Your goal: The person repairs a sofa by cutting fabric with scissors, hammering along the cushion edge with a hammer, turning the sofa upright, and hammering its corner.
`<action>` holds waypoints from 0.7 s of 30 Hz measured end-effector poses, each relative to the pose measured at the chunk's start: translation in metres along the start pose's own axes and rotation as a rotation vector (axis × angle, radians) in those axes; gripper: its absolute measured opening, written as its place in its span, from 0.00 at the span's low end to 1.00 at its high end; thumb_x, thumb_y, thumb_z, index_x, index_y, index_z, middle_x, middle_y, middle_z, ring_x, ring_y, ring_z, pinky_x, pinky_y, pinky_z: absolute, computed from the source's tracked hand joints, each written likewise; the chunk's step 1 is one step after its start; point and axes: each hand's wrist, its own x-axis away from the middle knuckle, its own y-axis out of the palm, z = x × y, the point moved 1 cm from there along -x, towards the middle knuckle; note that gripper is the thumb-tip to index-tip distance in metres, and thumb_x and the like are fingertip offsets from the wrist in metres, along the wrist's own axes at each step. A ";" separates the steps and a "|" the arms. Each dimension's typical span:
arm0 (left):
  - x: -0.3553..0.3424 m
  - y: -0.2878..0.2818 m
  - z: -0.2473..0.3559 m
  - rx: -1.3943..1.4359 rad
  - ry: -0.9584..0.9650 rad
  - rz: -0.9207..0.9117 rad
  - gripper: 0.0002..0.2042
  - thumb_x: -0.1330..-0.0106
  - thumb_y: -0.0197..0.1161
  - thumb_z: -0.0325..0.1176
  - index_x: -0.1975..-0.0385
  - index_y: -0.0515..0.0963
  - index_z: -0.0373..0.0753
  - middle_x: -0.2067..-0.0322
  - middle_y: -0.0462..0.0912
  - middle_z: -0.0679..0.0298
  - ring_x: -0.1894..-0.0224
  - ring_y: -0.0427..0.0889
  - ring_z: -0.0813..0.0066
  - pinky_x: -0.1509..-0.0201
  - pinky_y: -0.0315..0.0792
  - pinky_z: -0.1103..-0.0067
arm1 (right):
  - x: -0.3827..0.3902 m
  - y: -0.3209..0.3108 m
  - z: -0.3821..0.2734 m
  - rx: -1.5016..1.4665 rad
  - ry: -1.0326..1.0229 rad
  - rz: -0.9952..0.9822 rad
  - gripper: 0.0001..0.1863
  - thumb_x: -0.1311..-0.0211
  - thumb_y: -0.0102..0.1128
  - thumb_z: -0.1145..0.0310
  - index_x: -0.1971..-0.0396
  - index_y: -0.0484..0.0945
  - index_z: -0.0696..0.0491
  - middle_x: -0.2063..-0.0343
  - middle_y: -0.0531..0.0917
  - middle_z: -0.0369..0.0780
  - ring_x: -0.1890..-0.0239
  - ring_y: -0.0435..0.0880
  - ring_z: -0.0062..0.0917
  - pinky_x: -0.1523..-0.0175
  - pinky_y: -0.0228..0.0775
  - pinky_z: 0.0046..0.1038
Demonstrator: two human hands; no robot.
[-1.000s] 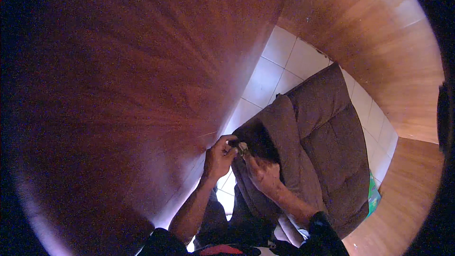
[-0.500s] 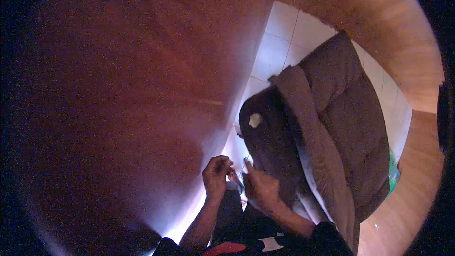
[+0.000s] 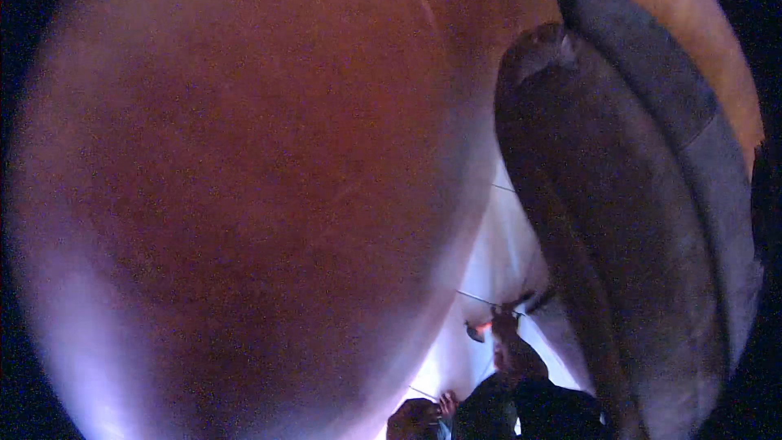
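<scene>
My right hand reaches forward in the narrow gap between a reddish-brown wooden panel and a brown padded sofa. Beside its fingers shows a small dark object with a bright red-orange spot; dimness and blur hide what it is and whether the hand touches it. My left hand is a dark rounded shape at the lower edge, near the panel. Its fingers are not clear. Bare toes show just right of it.
The large wooden panel fills the left and middle of the view. Pale floor tiles run along the gap. A dark grey-brown padded section rises behind the sofa's near part, with lighter wood beyond it at the far right.
The view has shifted, so the sofa appears larger and the hands lower. My hands, close together before, are now farther apart, with the right one farther forward.
</scene>
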 end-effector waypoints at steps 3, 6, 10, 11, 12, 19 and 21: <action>-0.018 0.013 0.008 -0.004 0.080 -0.015 0.10 0.34 0.66 0.31 0.56 0.83 0.35 0.58 0.87 0.57 0.56 0.86 0.68 0.46 0.79 0.72 | -0.018 0.024 0.006 0.034 -0.025 0.015 0.16 0.40 0.59 0.58 0.59 0.84 0.51 0.68 0.87 0.48 0.66 0.88 0.40 0.63 0.79 0.46; -0.018 0.025 0.045 0.023 0.187 0.030 0.09 0.34 0.65 0.29 0.56 0.83 0.36 0.58 0.87 0.57 0.56 0.86 0.67 0.47 0.80 0.71 | -0.010 0.025 0.007 0.042 -0.068 0.025 0.15 0.41 0.59 0.57 0.62 0.85 0.51 0.68 0.87 0.49 0.65 0.88 0.41 0.63 0.78 0.47; 0.023 0.034 0.181 0.377 0.207 0.096 0.07 0.33 0.63 0.25 0.61 0.78 0.30 0.66 0.86 0.54 0.61 0.87 0.67 0.51 0.81 0.72 | 0.056 -0.010 0.026 0.069 -0.134 0.071 0.15 0.43 0.59 0.56 0.66 0.86 0.52 0.68 0.87 0.50 0.63 0.89 0.42 0.62 0.78 0.49; 0.041 0.044 0.211 0.391 0.248 0.046 0.09 0.33 0.66 0.28 0.58 0.78 0.31 0.63 0.87 0.55 0.60 0.86 0.72 0.50 0.79 0.75 | 0.067 -0.016 0.026 0.046 -0.118 0.074 0.15 0.43 0.59 0.56 0.68 0.86 0.52 0.67 0.87 0.50 0.63 0.89 0.42 0.62 0.78 0.50; 0.043 0.013 0.256 0.374 0.323 0.046 0.12 0.33 0.69 0.30 0.55 0.78 0.32 0.61 0.87 0.57 0.59 0.85 0.76 0.49 0.78 0.78 | 0.080 -0.045 -0.017 -0.034 -0.153 0.107 0.15 0.43 0.59 0.56 0.69 0.87 0.52 0.67 0.87 0.50 0.63 0.89 0.42 0.62 0.78 0.50; 0.018 -0.008 0.458 0.308 0.860 0.311 0.07 0.29 0.64 0.30 0.57 0.77 0.35 0.56 0.86 0.57 0.54 0.84 0.69 0.48 0.76 0.72 | 0.323 -0.274 -0.082 -0.216 -0.214 -0.120 0.18 0.38 0.56 0.54 0.66 0.85 0.53 0.68 0.88 0.48 0.63 0.88 0.44 0.54 0.78 0.50; -0.035 0.012 0.470 0.245 0.925 0.247 0.07 0.30 0.63 0.30 0.58 0.76 0.35 0.55 0.86 0.56 0.52 0.83 0.64 0.46 0.75 0.70 | 0.371 -0.327 -0.076 -0.208 -0.256 -0.235 0.19 0.35 0.55 0.54 0.63 0.84 0.55 0.66 0.88 0.48 0.63 0.88 0.44 0.52 0.78 0.48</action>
